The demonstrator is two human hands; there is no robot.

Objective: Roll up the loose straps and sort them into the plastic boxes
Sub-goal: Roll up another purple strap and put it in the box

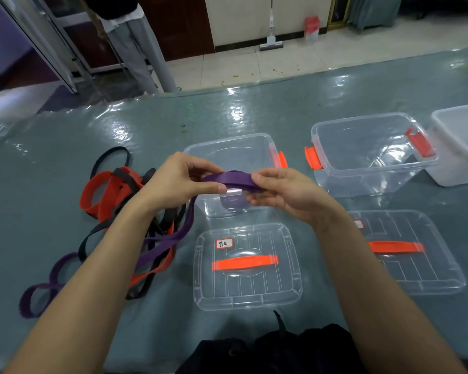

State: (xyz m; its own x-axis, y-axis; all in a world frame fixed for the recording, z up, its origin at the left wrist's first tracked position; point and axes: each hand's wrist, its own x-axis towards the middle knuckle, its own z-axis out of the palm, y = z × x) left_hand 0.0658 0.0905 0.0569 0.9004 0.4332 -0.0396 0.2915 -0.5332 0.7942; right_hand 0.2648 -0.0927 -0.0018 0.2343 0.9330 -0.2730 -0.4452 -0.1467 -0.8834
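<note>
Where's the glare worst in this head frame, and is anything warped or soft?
Head view: strongest glare sits on the glossy table cover near its far edge; wide-angle distortion curves that edge; the clear box behind the hands has faint, low-contrast walls; the purple strap held between left hand and right hand reads sharp.

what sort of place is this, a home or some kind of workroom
Probably a workroom or small workshop: a long table under glossy plastic sheeting, a mop standing on the tiled floor, and clear plastic boxes with a labelled lid laid out.
</note>
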